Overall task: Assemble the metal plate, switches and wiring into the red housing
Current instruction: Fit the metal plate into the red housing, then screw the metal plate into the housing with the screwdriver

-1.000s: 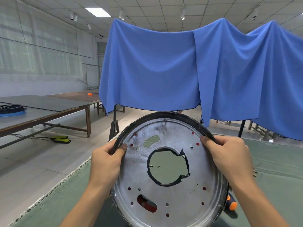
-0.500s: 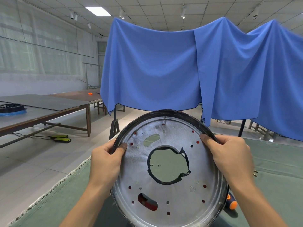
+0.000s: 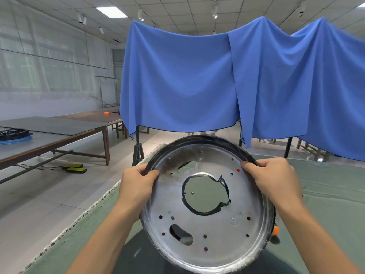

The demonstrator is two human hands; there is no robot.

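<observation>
The left hand (image 3: 136,186) grips the upper left rim of the metal plate (image 3: 209,230), its thumb lying across the plate's face and its fingers curled behind the black edge. The right hand (image 3: 276,180) grips the upper right rim in the same way, thumb on the face near a small red-filled hole. Between them the two hands hold the round plate up off the bench (image 3: 325,194), tilted so that its silvery face is turned toward the camera.

The plate has a dark band round its rim and a large central opening (image 3: 204,193) edged in torn black material, through which the green bench cover shows. Many small holes are scattered over its face, and several of them show red from behind. An oblong slot (image 3: 180,234) near the lower left of the plate also shows dark with a trace of red; whether that is the red housing behind the plate I cannot tell. A second oblong slot sits near the top, between the thumbs.

An orange-tipped tool (image 3: 275,231) pokes out from behind the plate's lower right edge, lying on the bench. Blue cloth (image 3: 197,80) hangs over stands beyond the bench. To the left are long tables (image 3: 59,133), one with a dark coil on a blue ring (image 3: 13,135).
</observation>
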